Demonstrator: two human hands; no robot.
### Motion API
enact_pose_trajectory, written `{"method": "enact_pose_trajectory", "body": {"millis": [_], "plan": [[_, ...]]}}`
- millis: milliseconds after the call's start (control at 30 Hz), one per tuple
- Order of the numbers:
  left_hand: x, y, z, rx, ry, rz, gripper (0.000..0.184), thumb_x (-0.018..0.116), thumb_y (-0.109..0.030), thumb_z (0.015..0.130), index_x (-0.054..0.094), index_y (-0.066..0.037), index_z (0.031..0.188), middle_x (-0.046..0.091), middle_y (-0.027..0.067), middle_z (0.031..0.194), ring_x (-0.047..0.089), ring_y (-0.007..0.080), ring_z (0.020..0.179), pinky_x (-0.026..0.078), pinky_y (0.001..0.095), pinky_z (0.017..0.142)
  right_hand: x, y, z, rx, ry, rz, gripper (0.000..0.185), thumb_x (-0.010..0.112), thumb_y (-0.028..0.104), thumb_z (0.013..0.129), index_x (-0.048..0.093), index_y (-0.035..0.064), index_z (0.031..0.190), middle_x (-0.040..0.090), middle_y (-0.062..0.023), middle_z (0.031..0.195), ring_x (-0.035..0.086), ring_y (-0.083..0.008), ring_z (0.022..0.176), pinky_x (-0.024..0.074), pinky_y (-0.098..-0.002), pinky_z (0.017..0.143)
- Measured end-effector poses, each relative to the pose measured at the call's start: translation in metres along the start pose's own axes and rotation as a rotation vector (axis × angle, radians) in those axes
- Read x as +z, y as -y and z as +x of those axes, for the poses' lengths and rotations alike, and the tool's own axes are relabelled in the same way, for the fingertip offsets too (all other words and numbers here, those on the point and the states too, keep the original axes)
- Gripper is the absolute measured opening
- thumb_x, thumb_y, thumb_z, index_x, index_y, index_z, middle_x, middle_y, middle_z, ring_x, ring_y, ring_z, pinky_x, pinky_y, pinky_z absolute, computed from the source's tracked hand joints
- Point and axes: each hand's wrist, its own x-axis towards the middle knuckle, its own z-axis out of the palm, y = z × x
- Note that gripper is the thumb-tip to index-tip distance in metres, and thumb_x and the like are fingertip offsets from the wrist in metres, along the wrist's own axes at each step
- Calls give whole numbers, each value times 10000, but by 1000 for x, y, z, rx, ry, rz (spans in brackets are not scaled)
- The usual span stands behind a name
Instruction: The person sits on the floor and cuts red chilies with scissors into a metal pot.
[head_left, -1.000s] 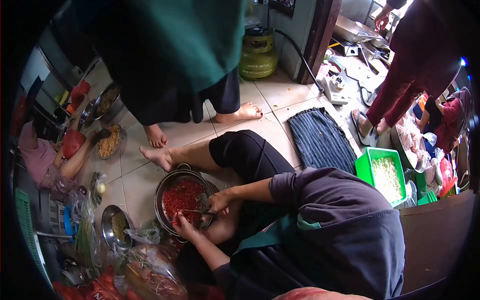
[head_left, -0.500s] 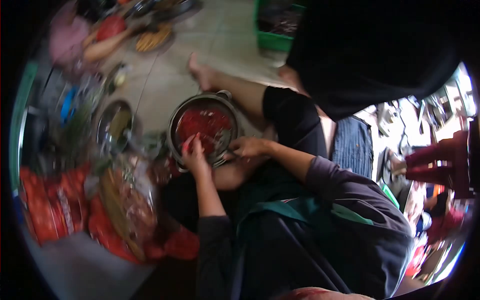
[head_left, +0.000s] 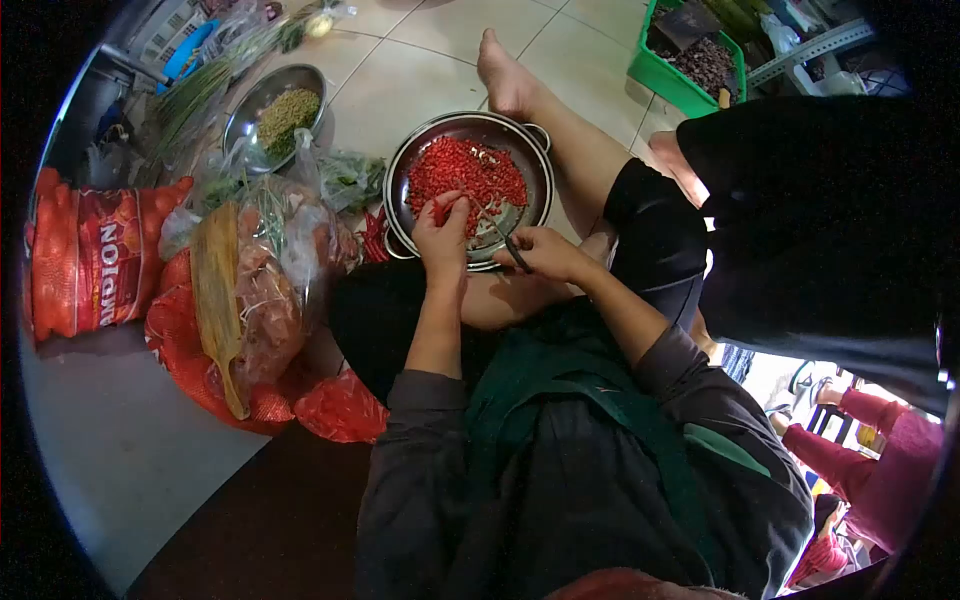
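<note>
1. Pale tiled floor point(head_left: 370, 75) underneath.
2. Pinched closed-fingered in left hand point(head_left: 445, 242), at pot point(head_left: 480, 128) seven o'clock: red chilli point(head_left: 437, 212). Gripped in curled right hand point(head_left: 546, 254), four o'clock: dark-handled blade point(head_left: 517, 253).
3. Inside pot: heaped red pieces point(head_left: 465, 170); much seemingly cut.
4. Uncut, eight o'clock: whole chillies point(head_left: 375, 238) beside pot.

The metal pot point(head_left: 538, 187) looks smooth and glossy.

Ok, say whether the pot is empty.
Not empty: the pot holds a broad layer of small red pieces.
</note>
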Motion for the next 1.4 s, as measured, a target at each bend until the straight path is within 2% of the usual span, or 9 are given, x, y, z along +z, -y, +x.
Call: {"method": "enact_pose_trajectory", "body": {"millis": [233,333,433,633,833,933,1133,1233,1400], "plan": [[2,6,2,51,-4,51,144,650,-103,849,624,-32,971,568,-36,778,470,41,635,381,190,567,9,-17,16,-97,-113,-116,607,688,588,689,601,-10,743,605,-130,672,590,-236,646,462,-349,601],[3,8,3,67,-6,85,130,644,-92,848,630,-32,963,561,-48,754,463,33,618,362,173,548,7,-4,10,-81,-153,-225,456,727,470,731,587,36,737,576,-26,652,524,-108,600,417,-263,531],[2,2,-1,-6,14,91,118,642,-75,839,635,-12,939,609,-3,810,534,57,684,443,199,623,9,-8,17,-94,-184,-193,492,720,510,710,598,33,734,577,-36,652,530,-121,601,426,-276,539],[1,14,6,106,-21,55,111,650,-90,838,635,-24,927,591,-18,757,499,39,594,414,190,523,10,-2,13,-43,-175,-207,478,721,477,730,602,14,728,587,-48,645,539,-126,588,436,-293,535],[-1,14,7,49,-63,-42,97,655,-60,829,630,-19,913,593,-10,784,482,42,593,395,192,524,5,4,3,-79,-188,-265,450,712,443,763,609,5,757,602,-50,657,560,-138,573,448,-310,518],[-3,14,9,37,-84,-27,95,660,-48,822,629,-15,905,598,-9,796,500,47,629,412,193,558,1,-3,5,-60,-122,-130,603,662,607,718,599,7,705,614,-145,667,597,-261,653,462,-377,620],[-4,22,13,102,-36,66,84,664,-38,814,634,-5,885,617,3,830,533,62,717,440,201,650,1,-8,11,-85,-62,-206,626,653,631,708,610,6,727,617,-162,688,607,-262,680,471,-389,646],[-3,18,10,105,-20,79,81,666,-29,809,638,-3,881,620,5,830,536,66,715,445,208,656,2,-3,10,-93,-123,-280,434,702,437,778,615,12,766,598,-54,645,557,-112,605,447,-289,544],[1,9,5,66,-40,69,89,673,-25,800,643,-4,881,622,4,811,544,70,717,451,213,659,3,-11,13,-104,-175,-278,443,719,441,757,610,13,721,602,-60,637,556,-106,600,449,-298,542]]}}
